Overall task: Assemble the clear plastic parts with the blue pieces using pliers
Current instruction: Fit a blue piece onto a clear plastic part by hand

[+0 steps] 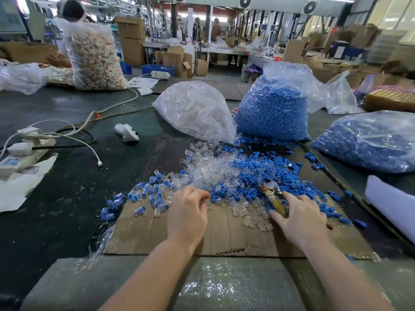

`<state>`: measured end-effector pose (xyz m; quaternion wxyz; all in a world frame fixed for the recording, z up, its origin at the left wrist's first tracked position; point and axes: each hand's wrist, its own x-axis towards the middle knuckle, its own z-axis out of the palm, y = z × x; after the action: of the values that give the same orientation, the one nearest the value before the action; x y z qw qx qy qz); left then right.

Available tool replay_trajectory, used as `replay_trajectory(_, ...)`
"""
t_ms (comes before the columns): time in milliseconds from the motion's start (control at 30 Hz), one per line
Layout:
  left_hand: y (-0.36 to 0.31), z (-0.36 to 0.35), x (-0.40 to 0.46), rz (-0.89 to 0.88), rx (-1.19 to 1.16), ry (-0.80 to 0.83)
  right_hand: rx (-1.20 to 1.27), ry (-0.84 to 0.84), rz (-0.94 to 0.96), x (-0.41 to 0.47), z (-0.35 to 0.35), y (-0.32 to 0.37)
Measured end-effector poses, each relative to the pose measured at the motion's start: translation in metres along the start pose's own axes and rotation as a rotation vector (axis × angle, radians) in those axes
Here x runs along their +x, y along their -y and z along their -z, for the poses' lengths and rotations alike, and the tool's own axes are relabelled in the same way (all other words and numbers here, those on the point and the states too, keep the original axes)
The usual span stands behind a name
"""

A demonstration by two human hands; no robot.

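Head view: right hand (301, 218) hides most of the pliers (272, 194).

Factory floor: beyond fingers, bulging clear plastic sack of blue pieces (272, 108), stacked brown cardboard cartons (131, 40), long steel workbenches (202, 49).

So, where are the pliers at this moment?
In the head view the pliers lie right of centre on the cardboard sheet, at the near edge of the blue pieces, with the right hand on their yellowish handle.
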<state>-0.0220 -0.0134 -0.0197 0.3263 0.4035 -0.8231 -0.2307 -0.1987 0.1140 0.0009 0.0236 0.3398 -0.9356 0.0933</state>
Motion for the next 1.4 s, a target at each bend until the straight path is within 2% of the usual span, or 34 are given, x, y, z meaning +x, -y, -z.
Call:
replay_trajectory(200, -0.018, -0.027, -0.013, -0.187, 0.01, 0.176, -0.017, 0.006, 0.003, -0.002, -0.003, 0.001)
replay_trajectory(367, -0.015, -0.036, -0.018, -0.348, 0.231, 0.355, 0.071, -0.175, 0.157, -0.001, -0.005, 0.02)
replay_trajectory(633, -0.013, -0.033, -0.023, -0.352, 0.156, 0.24, 0.0, -0.167, 0.277, 0.016, -0.018, 0.046)
replay_trajectory(800, -0.018, -0.031, -0.022, -0.484, 0.179, 0.35, -0.074, -0.1, 0.309, 0.025, -0.018, 0.051)
replay_trajectory(967, -0.017, -0.029, -0.021, -0.447, 0.015, 0.281, -0.086, -0.074, 0.32, 0.028, -0.016, 0.052)
replay_trajectory(1267, -0.015, -0.023, -0.017, -0.068, -0.236, 0.124, -0.012, -0.114, 0.285, 0.021, -0.02, 0.056)
replay_trajectory(1400, -0.016, -0.022, -0.018, -0.039, -0.272, 0.094, 0.015, -0.113, 0.293, 0.02, -0.018, 0.057)
